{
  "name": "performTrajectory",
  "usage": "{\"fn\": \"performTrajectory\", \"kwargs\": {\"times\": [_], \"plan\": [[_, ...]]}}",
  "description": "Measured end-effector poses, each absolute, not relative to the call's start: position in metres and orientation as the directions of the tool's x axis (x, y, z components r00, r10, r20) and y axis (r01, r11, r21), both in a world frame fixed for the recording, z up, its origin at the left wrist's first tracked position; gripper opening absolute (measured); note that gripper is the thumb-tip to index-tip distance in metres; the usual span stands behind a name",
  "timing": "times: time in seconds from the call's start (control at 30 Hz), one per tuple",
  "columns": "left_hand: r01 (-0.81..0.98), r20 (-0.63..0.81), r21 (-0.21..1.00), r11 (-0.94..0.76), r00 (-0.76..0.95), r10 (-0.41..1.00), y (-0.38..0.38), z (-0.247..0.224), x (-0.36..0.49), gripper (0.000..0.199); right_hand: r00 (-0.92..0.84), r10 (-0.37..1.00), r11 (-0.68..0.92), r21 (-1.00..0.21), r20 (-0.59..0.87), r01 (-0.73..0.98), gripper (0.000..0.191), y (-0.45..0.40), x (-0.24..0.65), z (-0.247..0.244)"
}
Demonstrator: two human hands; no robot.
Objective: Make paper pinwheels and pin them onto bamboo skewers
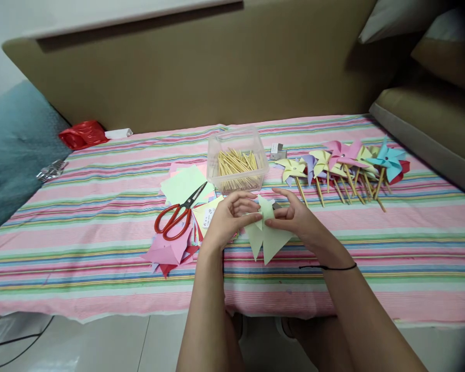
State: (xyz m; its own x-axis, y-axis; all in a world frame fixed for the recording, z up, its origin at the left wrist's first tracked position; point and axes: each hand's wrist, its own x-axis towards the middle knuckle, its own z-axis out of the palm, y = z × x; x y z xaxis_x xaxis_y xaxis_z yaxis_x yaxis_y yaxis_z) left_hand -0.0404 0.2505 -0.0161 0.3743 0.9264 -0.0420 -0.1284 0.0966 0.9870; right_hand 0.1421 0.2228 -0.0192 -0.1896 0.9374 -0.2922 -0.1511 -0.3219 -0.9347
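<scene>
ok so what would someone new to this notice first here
Probably the row of paper pinwheels on sticks at the right of the striped cloth, with a bright blue one near its far end. Next, the red-handled scissors lying on loose coloured paper to the left, and the clear plastic box of thin sticks in the middle. Nearest the viewer, the left hand and right hand hold a pale green cut sheet.

My left hand [238, 211] and my right hand [292, 214] are in front of the clear box, close to each other. My fingers are bent and pinching. My arms reach up from below, and my right wrist wears a thin black string.
</scene>
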Motion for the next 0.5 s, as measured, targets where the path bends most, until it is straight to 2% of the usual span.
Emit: {"fn": "performTrajectory", "kwargs": {"times": [0.2, 0.5], "plan": [[-0.024, -0.12, 0.99, 0.138, 0.363, 0.924, 0.2476, -0.0111, -0.0399, 0.034, -0.217, 0.944, -0.283, -0.949, -0.25, -0.139, 0.098, 0.2221, 0.141, -0.0198], [0.085, 0.022, 0.995, -0.045, 0.25, 0.968, 0.2502, -0.015, -0.0347, 0.024, -0.134, 0.963, -0.253, -0.959, -0.236, -0.128, 0.098, 0.2218, 0.14, -0.0215]]}}
